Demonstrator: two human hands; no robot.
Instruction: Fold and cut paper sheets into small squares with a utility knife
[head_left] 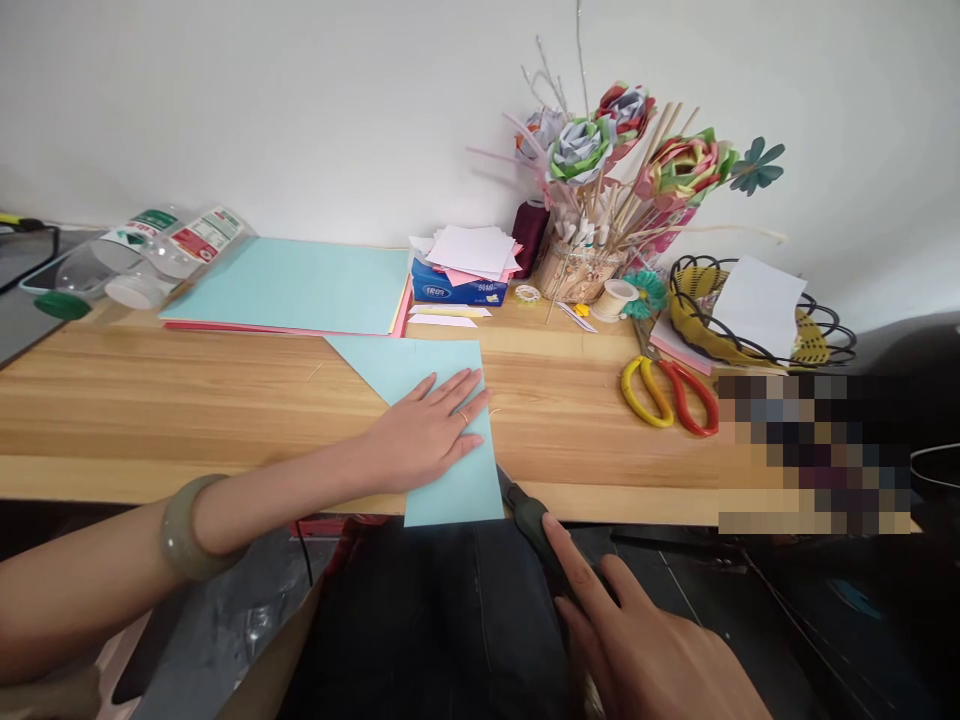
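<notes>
A light blue sheet of paper, folded with a slanted edge at its left, lies on the wooden table, its near end reaching the front edge. My left hand rests flat on it with the fingers spread, holding nothing. In my right hand is a knife with a dark handle, gripped with the index finger stretched along it. The blade points away from me and sits at the paper's right edge near the corner; how much of it is under the paper I cannot tell.
Behind the paper lies a stack of coloured sheets, with plastic bottles at its left. A blue box carries paper pieces. Paper flowers stand in a holder. Scissors and a basket are at right.
</notes>
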